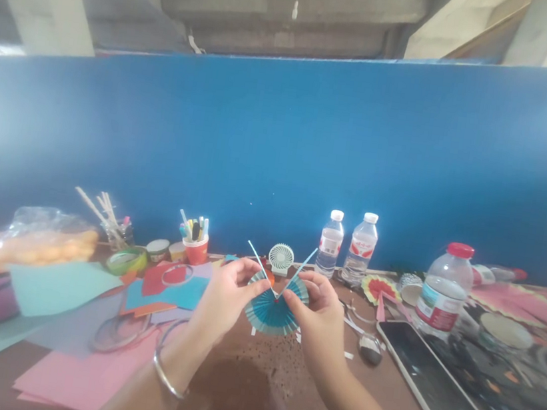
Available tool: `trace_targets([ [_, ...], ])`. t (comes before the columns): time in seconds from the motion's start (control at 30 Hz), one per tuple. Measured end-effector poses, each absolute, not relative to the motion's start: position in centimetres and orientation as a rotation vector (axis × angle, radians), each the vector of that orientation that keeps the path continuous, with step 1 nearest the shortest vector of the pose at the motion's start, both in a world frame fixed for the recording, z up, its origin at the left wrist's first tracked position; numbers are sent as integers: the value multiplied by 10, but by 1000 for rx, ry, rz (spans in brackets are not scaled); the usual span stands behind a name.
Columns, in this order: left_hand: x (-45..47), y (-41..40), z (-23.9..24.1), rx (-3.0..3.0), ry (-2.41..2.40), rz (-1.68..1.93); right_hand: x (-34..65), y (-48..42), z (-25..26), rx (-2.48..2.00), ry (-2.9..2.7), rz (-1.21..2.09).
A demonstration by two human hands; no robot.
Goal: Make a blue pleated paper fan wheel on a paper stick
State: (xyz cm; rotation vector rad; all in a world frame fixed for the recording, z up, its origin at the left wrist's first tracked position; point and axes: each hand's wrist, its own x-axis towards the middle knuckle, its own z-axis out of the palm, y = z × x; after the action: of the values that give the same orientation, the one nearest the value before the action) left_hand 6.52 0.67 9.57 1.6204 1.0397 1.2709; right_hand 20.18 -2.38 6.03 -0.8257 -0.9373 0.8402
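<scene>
Two hands share one blue pleated paper fan [273, 318], which sits between them, apparently held above the tabletop [228, 397]. The left hand [225, 295] pinches its left edge between thumb and fingers; the right hand [323, 310] grips the opposite edge the same way.

The pleating looks done, and the folds are spread into most of a disc. The round is not closed: a V-shaped gap stands between the hands, its two pale strips [255, 255] unjoined. Whether these strips are sticks or stiff paper, I cannot tell.

The fan's scalloped rim points down, below the thumbs and toward the wearer, while the strips slant up and outward past the fingertips. Being nearly round, the pleated part has no clear long axis; its broadest spread runs from hand to hand.
</scene>
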Motion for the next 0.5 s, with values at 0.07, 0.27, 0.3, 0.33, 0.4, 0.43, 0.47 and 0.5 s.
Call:
trace_targets([
  [0.07,66,6,96,1633,1048,1272,202,-25,61,-841,-941,828],
  [0.27,66,5,99,1650,1067,1246,203,-25,61,-879,-971,836],
  [0.3,66,5,99,1650,1071,1250,203,-25,61,-881,-978,835],
  [0.33,66,4,99,1656,1071,1251,203,-25,60,-880,-984,833],
  [0.4,66,4,100,1675,1062,1242,203,-25,60,-877,-994,832],
  [0.43,66,4,100,1688,1053,1231,203,-25,59,-878,-996,835],
  [0.47,66,4,100,1704,1041,1218,202,-25,59,-880,-997,838],
  [0.5,66,5,99,1718,1029,1206,202,-25,58,-886,-997,840],
])
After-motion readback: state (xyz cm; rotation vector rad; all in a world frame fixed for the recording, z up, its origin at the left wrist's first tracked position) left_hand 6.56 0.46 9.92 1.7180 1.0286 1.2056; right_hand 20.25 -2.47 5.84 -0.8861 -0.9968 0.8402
